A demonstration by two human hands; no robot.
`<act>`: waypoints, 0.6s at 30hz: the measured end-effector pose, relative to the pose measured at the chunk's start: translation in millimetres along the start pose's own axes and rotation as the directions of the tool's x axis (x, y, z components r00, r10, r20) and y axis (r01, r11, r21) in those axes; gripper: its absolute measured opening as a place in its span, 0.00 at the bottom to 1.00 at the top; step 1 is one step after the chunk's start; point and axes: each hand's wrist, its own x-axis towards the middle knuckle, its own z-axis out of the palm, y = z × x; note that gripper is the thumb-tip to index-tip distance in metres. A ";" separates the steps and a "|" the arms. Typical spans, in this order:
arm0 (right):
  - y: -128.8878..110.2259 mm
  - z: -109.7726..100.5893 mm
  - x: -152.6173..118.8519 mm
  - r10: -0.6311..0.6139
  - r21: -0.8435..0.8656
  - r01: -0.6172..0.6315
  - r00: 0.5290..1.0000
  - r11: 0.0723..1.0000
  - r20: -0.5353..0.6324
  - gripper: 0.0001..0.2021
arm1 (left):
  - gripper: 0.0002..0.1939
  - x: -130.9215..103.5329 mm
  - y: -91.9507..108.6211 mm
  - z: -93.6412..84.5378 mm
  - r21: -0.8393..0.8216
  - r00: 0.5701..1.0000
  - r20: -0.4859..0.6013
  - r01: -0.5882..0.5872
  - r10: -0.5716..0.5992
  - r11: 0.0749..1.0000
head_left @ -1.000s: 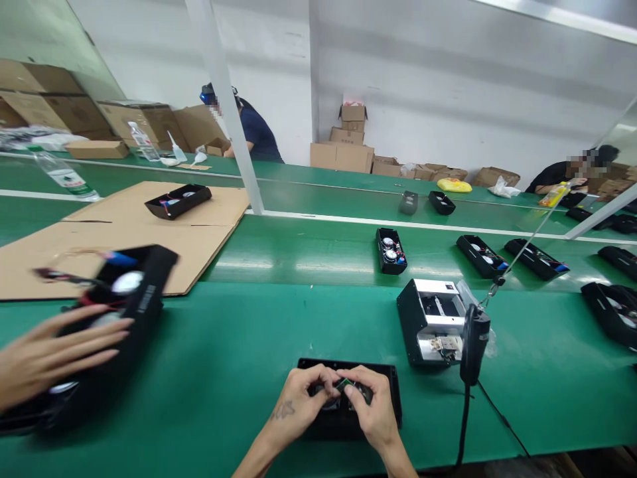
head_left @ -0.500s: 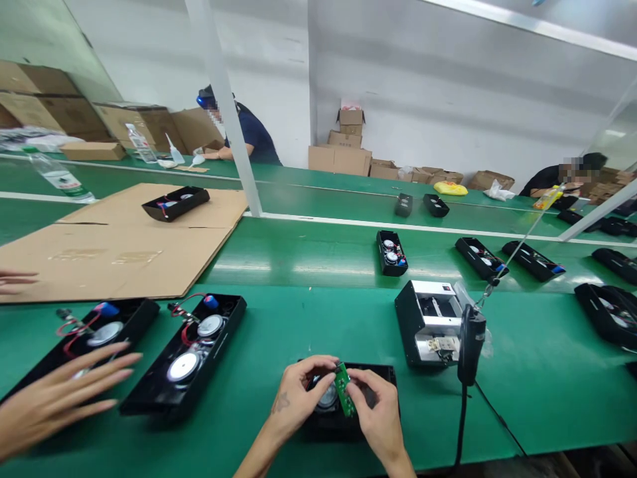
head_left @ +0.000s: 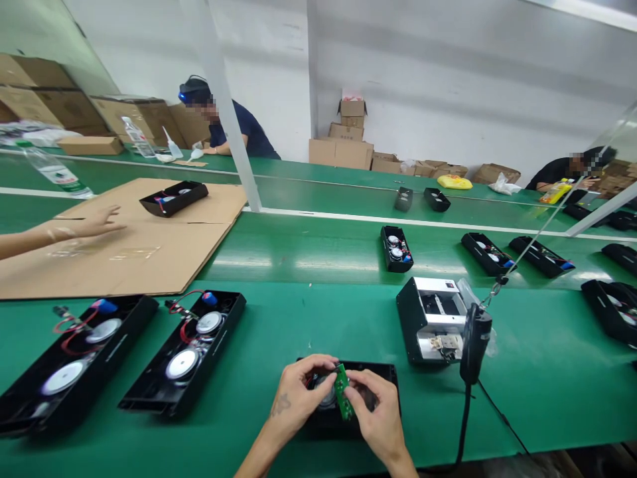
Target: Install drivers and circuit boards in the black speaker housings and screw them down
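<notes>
Little has shifted at the near edge of the table: the green circuit board is still pinched upright between the left hand and right hand, above the open black speaker housing. A co-worker's hand has been withdrawn to the cardboard sheet. If the pinch slackens, the board could be dropped onto the drivers.

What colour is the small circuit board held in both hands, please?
Green; the circuit board shows best in the head view.
</notes>
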 end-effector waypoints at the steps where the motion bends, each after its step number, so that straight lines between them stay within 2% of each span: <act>1: 0.5 0.1 -0.5 -0.014 -0.003 0.014 1.000 1.000 0.001 0.08 | 0.07 -0.1 0.9 -0.2 0.006 1.000 -0.001 -0.005 0.005 1.000; 18: 0.5 1.3 -1.9 -0.117 -0.037 0.117 0.993 0.992 -0.003 0.10 | 0.06 -1.3 8.1 -3.3 0.067 0.998 0.017 -0.057 0.056 0.996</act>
